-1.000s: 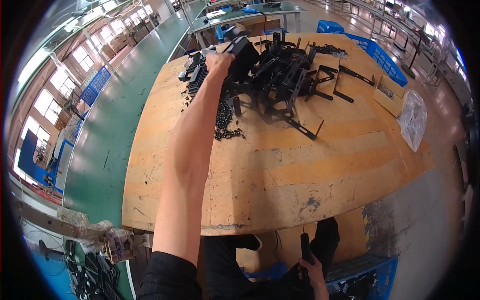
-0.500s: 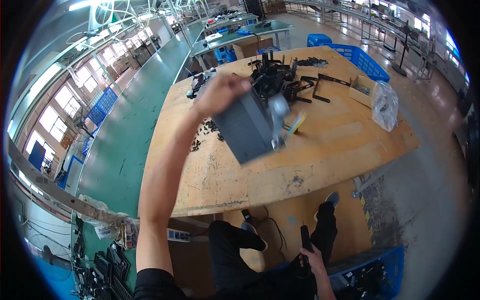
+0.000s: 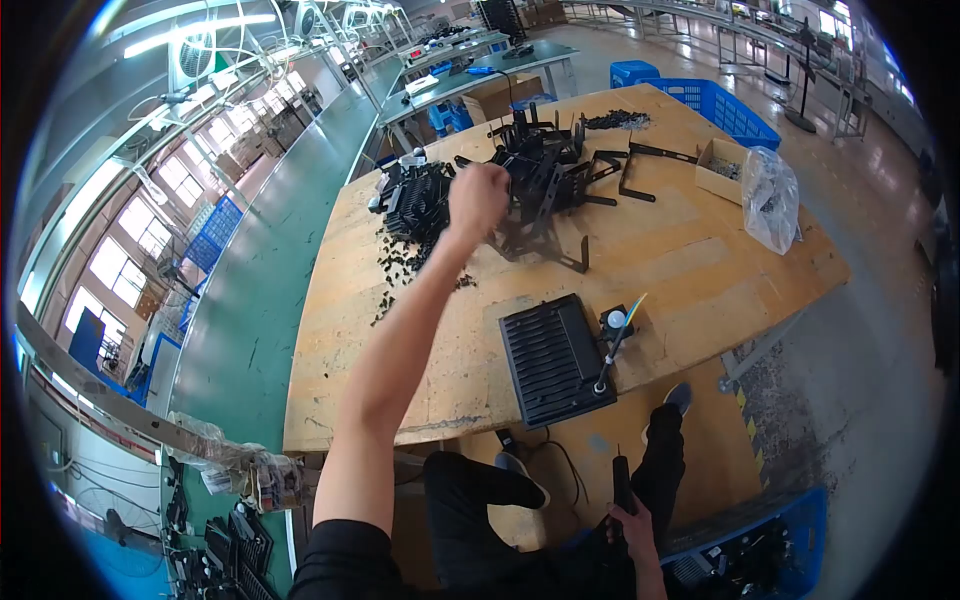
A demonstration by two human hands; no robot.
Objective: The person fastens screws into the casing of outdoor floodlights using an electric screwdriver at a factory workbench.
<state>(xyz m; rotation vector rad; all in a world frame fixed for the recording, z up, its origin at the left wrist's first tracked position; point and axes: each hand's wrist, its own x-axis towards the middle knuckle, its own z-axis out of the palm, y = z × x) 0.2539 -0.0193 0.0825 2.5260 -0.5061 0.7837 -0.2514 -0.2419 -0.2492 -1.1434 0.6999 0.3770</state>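
My left hand reaches over the pile of black metal brackets, its fingers closed on a U-shaped bracket smeared by motion. Near the table's front edge lies a black floodlight, its ribbed back facing up. At its right side are a small sensor with a white dome and a cable ending in coloured wires. Low by my leg, my right hand grips a black electric screwdriver, its bit pointing up.
Black ribbed housings and scattered small black parts lie at the table's left. A cardboard box of screws and a clear plastic bag stand at the right. A blue crate with parts is at lower right.
The floodlight, held up by my left hand before, now rests on the table with its ribbed side up. My left hand has moved to the brackets and taken one. The right hand keeps the screwdriver.
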